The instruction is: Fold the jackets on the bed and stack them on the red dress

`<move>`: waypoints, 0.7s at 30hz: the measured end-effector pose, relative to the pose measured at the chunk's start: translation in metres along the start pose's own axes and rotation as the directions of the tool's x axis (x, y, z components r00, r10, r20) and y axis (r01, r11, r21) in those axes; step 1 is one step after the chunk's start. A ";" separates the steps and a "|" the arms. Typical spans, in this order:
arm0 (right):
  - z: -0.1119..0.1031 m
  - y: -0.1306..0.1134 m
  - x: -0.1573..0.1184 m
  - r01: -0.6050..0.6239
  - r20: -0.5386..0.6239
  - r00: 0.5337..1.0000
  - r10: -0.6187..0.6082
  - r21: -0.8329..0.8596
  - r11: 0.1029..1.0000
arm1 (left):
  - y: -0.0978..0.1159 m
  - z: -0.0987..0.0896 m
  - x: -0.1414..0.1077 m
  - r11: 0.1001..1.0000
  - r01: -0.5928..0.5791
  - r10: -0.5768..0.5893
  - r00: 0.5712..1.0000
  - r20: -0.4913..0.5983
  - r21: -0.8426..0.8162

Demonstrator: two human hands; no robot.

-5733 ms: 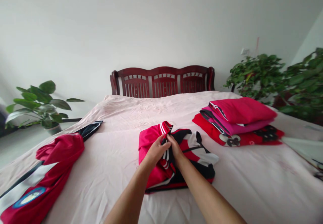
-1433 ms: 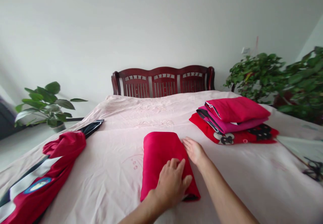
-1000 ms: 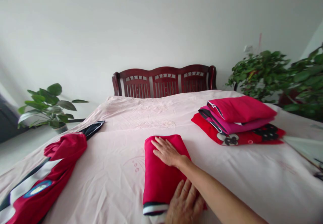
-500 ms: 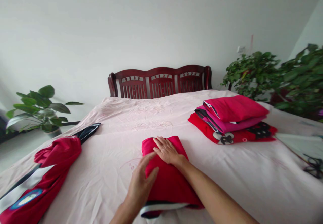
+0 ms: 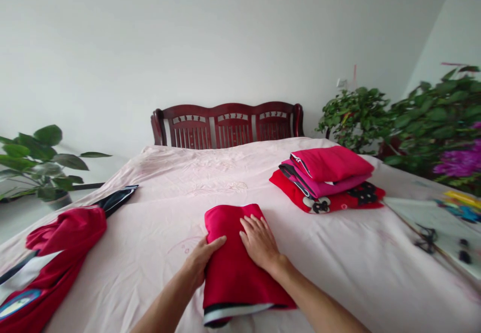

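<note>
Garment, folded [image 5: 240, 268], red, lies flat on the bed [image 5: 150, 278] at near centre, its long sides running away from the camera. Near end shows a black-and-white band [image 5: 238, 313] along the hem, lowest at its left corner.

Hands are apart from each other, both touching this garment. Left hand [image 5: 205, 255] is at its left edge: thumb laid over the top surface, the other fingers down at the side and partly hidden; cannot tell how firmly they close on the cloth. Right hand [image 5: 259, 240] rests palm down on the top, right of the middle, fingers extended and pointing away, closed on nothing.

Near left: a second red garment [image 5: 67, 253], loosely bunched, with a white stripe, a dark end [image 5: 118, 198] and a round blue-edged patch [image 5: 18, 303]; well apart from the hands.

Beyond the hands, to the right: three layers of folded clothing in a stack. Bottom, red item [image 5: 293, 195] with a grey-and-black animal face; middle, magenta item [image 5: 330, 188]; top, pinkish-red item [image 5: 334, 162].

Far right: purple flowers [image 5: 460, 160] beside leafy plants [image 5: 432, 117]. Far left: potted plant [image 5: 45, 162]. Behind the bed: dark red wooden headboard [image 5: 233, 127], then pale wall [image 5: 225, 42].
</note>
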State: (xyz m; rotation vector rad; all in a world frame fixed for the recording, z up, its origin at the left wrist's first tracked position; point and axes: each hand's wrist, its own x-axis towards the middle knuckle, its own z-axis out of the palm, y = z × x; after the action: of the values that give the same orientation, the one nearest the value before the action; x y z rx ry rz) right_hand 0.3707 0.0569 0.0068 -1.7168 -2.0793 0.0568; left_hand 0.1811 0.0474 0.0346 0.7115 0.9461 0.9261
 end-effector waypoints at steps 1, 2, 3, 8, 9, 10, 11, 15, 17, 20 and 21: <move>0.001 0.004 -0.002 -0.036 -0.061 0.997 0.036 0.009 0.999 | -0.001 0.001 0.000 0.998 0.056 -0.056 0.998 0.019 -0.016; 0.002 0.009 -0.003 -0.074 -0.122 0.989 0.077 0.030 0.997 | -0.002 0.001 0.001 0.994 0.108 -0.107 0.994 0.028 -0.029; 0.004 0.016 -0.003 -0.112 -0.178 0.976 0.122 0.069 0.991 | -0.003 0.002 0.001 0.988 0.146 -0.145 0.989 0.027 -0.042; 0.013 0.054 -0.009 -0.347 -0.120 0.858 0.499 0.580 0.737 | -0.010 0.002 -0.010 0.993 0.066 -0.064 0.998 0.019 -0.098; 0.012 0.057 -0.013 -0.379 -0.044 0.832 0.554 0.684 0.623 | -0.010 0.002 -0.014 0.994 0.036 -0.031 0.998 0.046 -0.106; 0.009 0.058 -0.019 -0.386 0.027 0.813 0.581 0.772 0.505 | -0.009 0.002 -0.017 0.994 0.014 -0.006 0.997 0.080 -0.112; 0.005 0.056 -0.026 -0.369 0.084 0.807 0.585 0.845 0.386 | -0.007 0.003 -0.021 0.994 0.001 0.011 0.994 0.112 -0.113; -0.027 0.027 -0.050 -0.316 0.336 0.899 0.280 0.942 -0.115 | 0.007 0.007 -0.035 0.992 -0.043 0.066 0.977 0.203 -0.116; -0.043 0.012 -0.058 -0.432 0.456 0.890 0.006 0.847 -0.309 | 0.014 0.012 -0.040 0.990 -0.069 0.098 0.965 0.244 -0.123; -0.053 0.001 -0.064 -0.540 0.516 0.835 -0.192 0.703 -0.462 | 0.022 0.016 -0.045 0.992 -0.071 0.097 0.961 0.259 -0.107; -0.053 0.001 -0.066 -0.539 0.521 0.832 -0.191 0.676 -0.503 | 0.023 0.015 -0.046 0.993 -0.060 0.083 0.963 0.255 -0.098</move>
State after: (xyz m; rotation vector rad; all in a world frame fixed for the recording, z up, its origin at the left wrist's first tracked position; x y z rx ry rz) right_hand 0.3991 -0.0183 0.0345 -0.5757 -0.6111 2.0247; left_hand 0.1746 0.0149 0.0760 0.7734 0.6477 0.9076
